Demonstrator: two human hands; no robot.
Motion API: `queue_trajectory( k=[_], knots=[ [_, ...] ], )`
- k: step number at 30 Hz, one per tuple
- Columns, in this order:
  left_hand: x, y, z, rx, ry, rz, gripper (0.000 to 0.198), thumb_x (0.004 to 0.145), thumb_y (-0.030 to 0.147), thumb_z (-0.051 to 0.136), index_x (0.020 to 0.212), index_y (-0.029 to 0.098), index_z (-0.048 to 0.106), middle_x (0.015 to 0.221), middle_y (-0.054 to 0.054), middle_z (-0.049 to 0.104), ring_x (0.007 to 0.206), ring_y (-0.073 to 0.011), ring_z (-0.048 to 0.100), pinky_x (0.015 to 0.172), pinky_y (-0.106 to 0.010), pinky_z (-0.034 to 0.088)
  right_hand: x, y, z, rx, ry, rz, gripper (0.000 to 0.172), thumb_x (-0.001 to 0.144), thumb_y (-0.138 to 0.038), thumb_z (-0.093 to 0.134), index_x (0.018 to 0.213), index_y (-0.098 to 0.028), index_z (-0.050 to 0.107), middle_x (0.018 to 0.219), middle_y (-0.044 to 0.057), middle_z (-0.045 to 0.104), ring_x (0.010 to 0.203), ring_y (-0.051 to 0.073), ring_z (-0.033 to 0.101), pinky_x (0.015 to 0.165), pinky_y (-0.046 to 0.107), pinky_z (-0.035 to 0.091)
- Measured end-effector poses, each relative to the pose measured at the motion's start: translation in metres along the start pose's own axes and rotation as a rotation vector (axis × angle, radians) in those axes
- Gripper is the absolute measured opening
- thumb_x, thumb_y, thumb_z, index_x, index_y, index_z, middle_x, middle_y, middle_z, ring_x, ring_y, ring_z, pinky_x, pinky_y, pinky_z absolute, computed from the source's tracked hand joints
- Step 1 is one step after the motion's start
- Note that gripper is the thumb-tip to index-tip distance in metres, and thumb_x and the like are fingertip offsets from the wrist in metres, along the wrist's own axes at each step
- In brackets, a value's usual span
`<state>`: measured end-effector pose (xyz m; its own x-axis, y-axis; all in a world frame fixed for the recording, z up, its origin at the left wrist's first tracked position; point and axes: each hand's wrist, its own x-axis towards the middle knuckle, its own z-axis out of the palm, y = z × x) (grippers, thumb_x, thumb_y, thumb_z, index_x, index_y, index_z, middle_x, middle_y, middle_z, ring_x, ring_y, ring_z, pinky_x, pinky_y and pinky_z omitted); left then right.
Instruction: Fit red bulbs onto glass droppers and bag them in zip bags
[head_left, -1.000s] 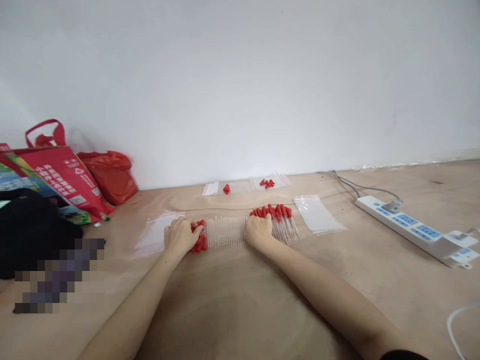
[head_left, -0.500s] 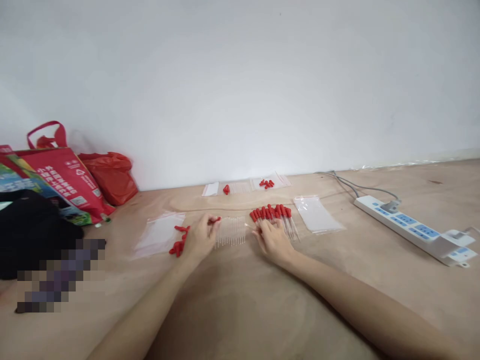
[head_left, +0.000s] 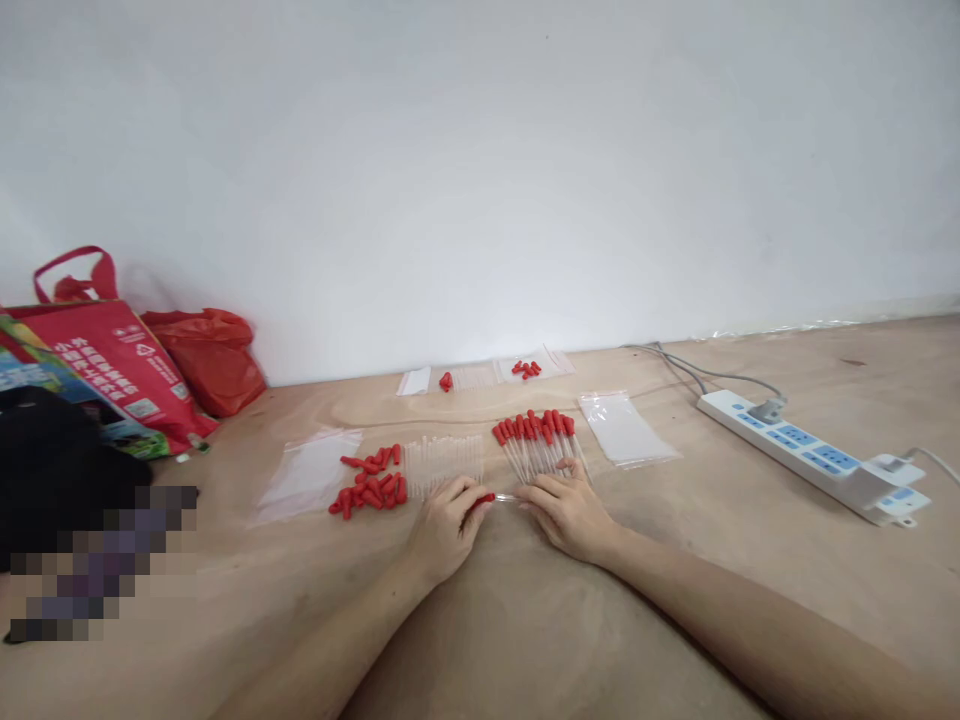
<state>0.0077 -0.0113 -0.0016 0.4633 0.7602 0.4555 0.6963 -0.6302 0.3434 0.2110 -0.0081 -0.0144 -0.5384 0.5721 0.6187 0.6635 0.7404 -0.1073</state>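
Between the fingertips of my left hand (head_left: 448, 525) is a red rubber dropper bulb (head_left: 486, 498), its open end turned right. My right hand (head_left: 566, 510) is closed on a clear glass dropper tube (head_left: 506, 497), whose tip meets or nearly meets the bulb. Just beyond my left hand lies a row of bare glass tubes (head_left: 444, 460). Left of that row is a pile of loose red bulbs (head_left: 371, 488). Past my right hand, assembled droppers (head_left: 532, 430) with red bulbs lie fanned side by side, their lower ends partly hidden by my fingers.
Clear plastic bags lie left (head_left: 311, 470) and right (head_left: 626, 430). Near the wall are more red bulbs (head_left: 527, 370) and tubes (head_left: 474, 376). A white power strip (head_left: 810, 450) with cables is on the right. A red shopping bag (head_left: 135, 370), red plastic bag (head_left: 206, 355) and black cloth item (head_left: 60, 470) stand left.
My left hand has moved right and nearer with the bulb, uncovering the bulb pile. My right hand has come slightly nearer with the tube, so bulb and tube are now end to end.
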Motion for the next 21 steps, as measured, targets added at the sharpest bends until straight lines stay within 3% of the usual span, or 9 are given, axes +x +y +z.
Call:
queue_trajectory(
  k=[15,21],
  knots=[
    [-0.001,0.002,-0.001,-0.091,-0.016,0.145,0.019,0.084,0.025,0.044,0.075,0.017,0.058,0.069,-0.001,0.061,0.067,-0.0135,0.054,0.069,-0.028,0.039,0.001,0.010,0.004,0.129,-0.077,-0.076,0.019,0.084,-0.023,0.044,0.093,-0.023,0.060,0.070,-0.001,0.059,0.065,0.010,0.051,0.077,0.033,0.021],
    [-0.002,0.002,0.000,-0.129,-0.078,0.169,0.021,0.085,0.025,0.042,0.075,0.018,0.058,0.069,-0.002,0.061,0.068,-0.0136,0.055,0.070,-0.028,0.038,0.004,0.013,0.002,0.086,-0.088,-0.148,0.021,0.083,-0.021,0.043,0.094,-0.024,0.061,0.070,-0.001,0.057,0.065,0.009,0.049,0.075,0.032,0.021]
  ],
)
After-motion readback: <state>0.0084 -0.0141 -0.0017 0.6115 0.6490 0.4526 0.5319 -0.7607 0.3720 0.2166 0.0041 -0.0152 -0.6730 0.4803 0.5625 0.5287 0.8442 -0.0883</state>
